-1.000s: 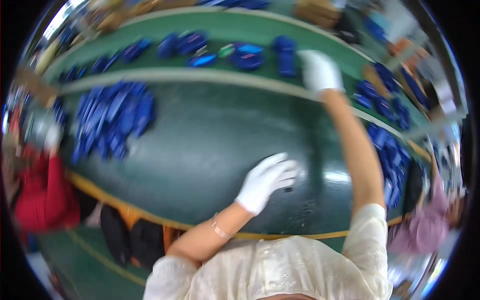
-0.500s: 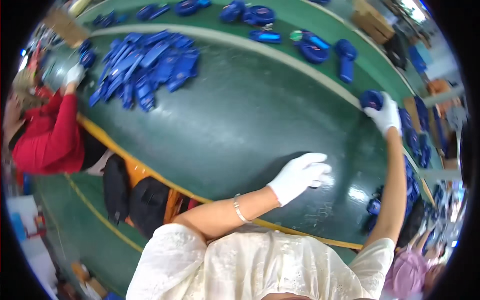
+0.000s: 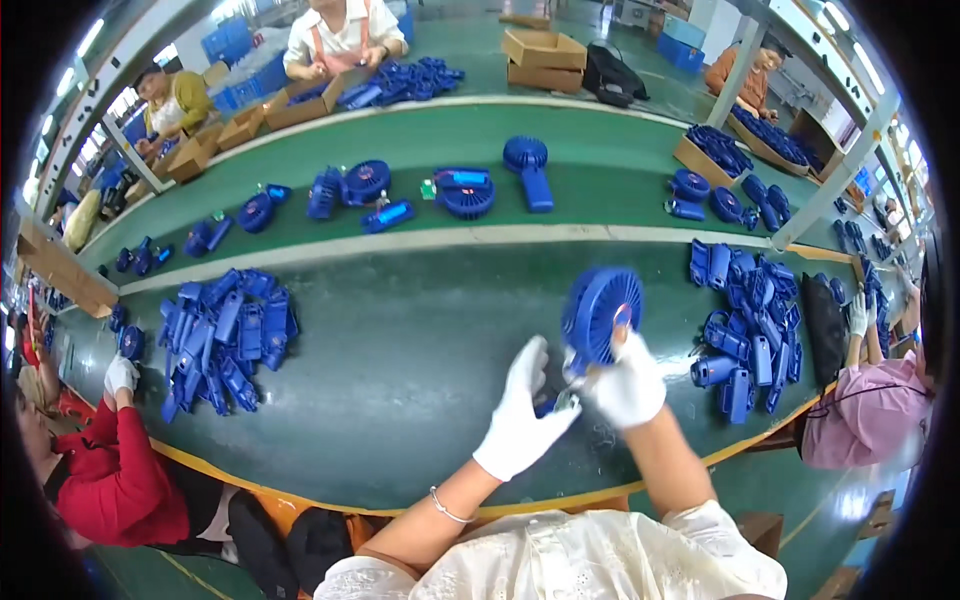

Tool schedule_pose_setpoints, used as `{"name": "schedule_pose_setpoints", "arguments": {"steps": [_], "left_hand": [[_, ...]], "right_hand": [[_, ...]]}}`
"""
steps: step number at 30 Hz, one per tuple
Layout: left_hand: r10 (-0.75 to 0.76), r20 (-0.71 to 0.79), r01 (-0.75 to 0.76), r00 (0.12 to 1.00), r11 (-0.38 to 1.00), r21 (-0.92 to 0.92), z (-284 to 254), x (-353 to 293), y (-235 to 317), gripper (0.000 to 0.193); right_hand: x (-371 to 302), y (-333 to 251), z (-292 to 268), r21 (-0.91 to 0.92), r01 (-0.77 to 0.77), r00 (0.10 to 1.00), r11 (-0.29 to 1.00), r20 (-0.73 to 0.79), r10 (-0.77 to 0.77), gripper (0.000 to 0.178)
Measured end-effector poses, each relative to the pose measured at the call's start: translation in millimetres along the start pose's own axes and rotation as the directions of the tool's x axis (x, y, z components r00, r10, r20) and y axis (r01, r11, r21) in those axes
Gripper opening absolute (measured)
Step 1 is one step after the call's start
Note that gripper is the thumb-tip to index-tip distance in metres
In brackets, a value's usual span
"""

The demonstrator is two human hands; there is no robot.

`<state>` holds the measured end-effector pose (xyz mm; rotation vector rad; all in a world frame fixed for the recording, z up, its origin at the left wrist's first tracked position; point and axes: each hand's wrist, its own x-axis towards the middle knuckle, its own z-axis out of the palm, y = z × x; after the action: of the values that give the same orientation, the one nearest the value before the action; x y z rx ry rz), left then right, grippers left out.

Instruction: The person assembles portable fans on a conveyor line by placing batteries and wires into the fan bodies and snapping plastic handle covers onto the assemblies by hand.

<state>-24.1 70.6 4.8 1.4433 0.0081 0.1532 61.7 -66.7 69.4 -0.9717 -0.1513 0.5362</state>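
A blue round fan head (image 3: 603, 312) is raised over the near middle of the dark green table, gripped by my white-gloved right hand (image 3: 628, 382) at its lower edge. Small parts, too blurred to name, show under the fan between my hands. My left hand (image 3: 518, 418), also in a white glove, is just left of them, fingers and thumb spread apart. Its palm side faces the parts, and I see no grip on them.
Piles of blue plastic casings lie left (image 3: 225, 335) and right (image 3: 750, 330) on the table. Beyond a pale ledge, a green conveyor belt (image 3: 420, 220) carries fans and fan parts. Co-workers sit on both sides and across; one in red sleeves (image 3: 120, 460) is at the left.
My right hand has brought the fan head from the belt's edge at the right to in front of me. My left hand has come up beside it. The view has turned and lifted.
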Motion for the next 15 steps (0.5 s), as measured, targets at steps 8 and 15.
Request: {"name": "schedule_pose_setpoints", "arguments": {"steps": [8, 15], "left_hand": [[-0.225, 0.391, 0.378, 0.893, 0.846, -0.376, -18.1, -2.1, 22.2, 0.082], [-0.272, 0.482, 0.553, 0.833, 0.41, -0.725, -19.4, -6.1, 19.5, 0.064]], "right_hand": [[-8.1, -1.8, 22.6, 0.353, 0.132, 0.977, 0.926, -0.202, -0.062, 0.058], [3.3, -7.7, 4.1, 0.303, 0.302, 0.941, 0.904, -0.248, -0.231, 0.054]]}}
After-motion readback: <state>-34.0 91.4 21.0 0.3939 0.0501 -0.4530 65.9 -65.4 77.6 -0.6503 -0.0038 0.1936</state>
